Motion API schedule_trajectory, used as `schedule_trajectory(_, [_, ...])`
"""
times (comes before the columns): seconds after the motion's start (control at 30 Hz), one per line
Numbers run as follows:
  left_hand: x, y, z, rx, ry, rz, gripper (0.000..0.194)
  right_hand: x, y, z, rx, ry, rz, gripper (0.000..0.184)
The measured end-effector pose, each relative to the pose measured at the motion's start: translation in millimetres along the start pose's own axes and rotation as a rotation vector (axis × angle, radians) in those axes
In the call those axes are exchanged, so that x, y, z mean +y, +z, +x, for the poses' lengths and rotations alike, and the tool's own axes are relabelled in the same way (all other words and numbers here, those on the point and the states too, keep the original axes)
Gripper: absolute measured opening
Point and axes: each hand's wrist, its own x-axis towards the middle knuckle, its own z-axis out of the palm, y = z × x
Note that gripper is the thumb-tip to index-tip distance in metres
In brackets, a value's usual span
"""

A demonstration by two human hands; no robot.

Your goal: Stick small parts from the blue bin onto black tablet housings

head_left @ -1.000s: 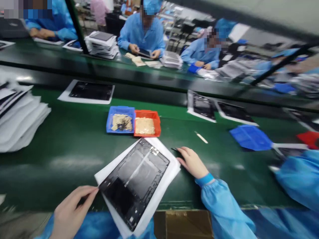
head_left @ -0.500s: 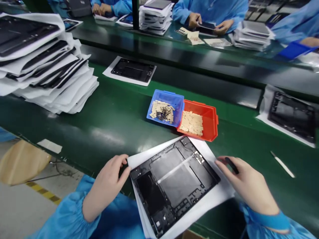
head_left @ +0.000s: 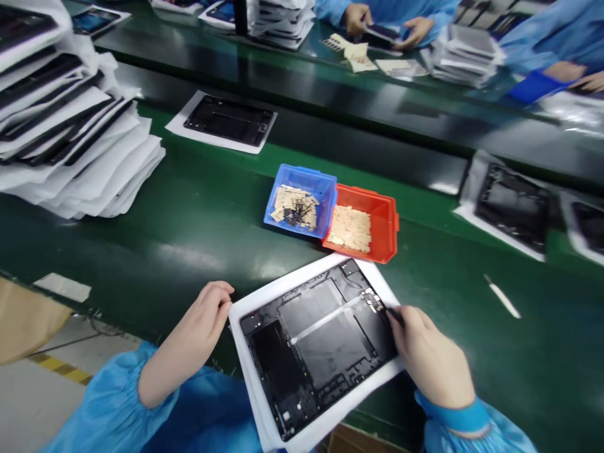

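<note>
A black tablet housing (head_left: pixel 325 340) lies tilted on a white sheet (head_left: pixel 306 443) at the table's front edge, its inside facing up. A pale strip runs across it to a small board (head_left: pixel 372 300) near its right side. My left hand (head_left: pixel 205 318) pinches the sheet's upper left corner. Between the thumb and fingers of my right hand (head_left: pixel 431 352) is a slim black tool (head_left: pixel 395 316); its tip meets the housing's right edge by the board. The tool's rear is hidden in my palm, so its exact kind cannot be told.
Behind the housing stand a blue bin (head_left: pixel 302 201) and a red bin (head_left: pixel 384 226) with small beige pieces. A tall stack of housings and sheets (head_left: pixel 80 145) rises at left. At right lies a white-handled blade-like tool (head_left: pixel 504 299). Co-workers' hands (head_left: pixel 418 31) work across the table.
My right hand has moved left, bringing the black tool to the housing's edge. My left hand has closed on the sheet's corner. The housing sits straighter on its sheet, and the view has shifted.
</note>
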Motion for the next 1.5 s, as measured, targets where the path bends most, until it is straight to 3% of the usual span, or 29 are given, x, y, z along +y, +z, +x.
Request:
schedule_trajectory(0.13, [-3.8,0.0,11.7,-0.090,-0.138,-0.349,0.027,-0.6,2.6,-4.7,0.020,0.064,0.079,0.018])
schedule_trajectory(0.2, [-0.4,-3.0,21.5,-0.163,-0.140,-0.233,0.030,-1.3,5.5,-5.4,0.043,0.090,0.122,0.019])
schedule_trajectory(0.33, [15.2,-11.1,29.2,-0.359,0.022,0.233,0.030,-1.6,8.9,-5.7,0.082,0.103,0.182,0.023])
schedule_trajectory(0.4, [25.1,-12.4,21.4,-0.285,0.120,0.278,0.031,-0.5,9.1,-5.7,0.104,0.092,0.234,0.026])
schedule_trajectory(0.5, [38.4,-7.4,0.5,-0.167,0.165,0.099,0.028,1.5,9.1,-5.8,0.160,0.091,0.324,0.029])
schedule_trajectory(0.6, [44.0,5.3,-17.3,-0.226,0.031,-0.239,0.026,1.9,9.9,-6.4,0.222,0.122,0.391,0.031])
schedule_trajectory(0.67, [43.5,14.5,-23.0,-0.260,0.010,-0.413,0.037,0.7,10.9,-6.8,0.241,0.140,0.427,0.031])
schedule_trajectory(0.9, [38.8,24.7,-16.5,-0.216,0.088,-0.257,0.042,-2.2,16.3,-7.6,0.256,0.238,0.533,0.034])
schedule_trajectory(1.07, [15.5,2.3,18.3,-0.203,0.124,-0.302,0.047,15.7,10.1,-12.2,0.169,0.307,0.637,0.047])
schedule_trajectory(1.2, [-7.2,-35.2,72.2,-0.368,0.223,-0.204,0.048,19.0,-2.8,-10.4,0.015,0.252,0.726,0.035])
schedule_trajectory(1.3, [-14.6,-55.7,105.5,-0.463,0.240,-0.168,0.045,7.6,-10.2,0.0,0.033,0.262,0.724,0.035])
schedule_trajectory(1.4, [-16.5,-63.7,111.1,-0.468,0.239,-0.151,0.045,-5.1,-15.3,10.9,0.068,0.257,0.732,0.035])
schedule_trajectory(1.5, [-19.2,-68.1,95.1,-0.410,0.217,-0.131,0.047,-15.0,-19.9,14.5,0.013,0.218,0.796,0.032])
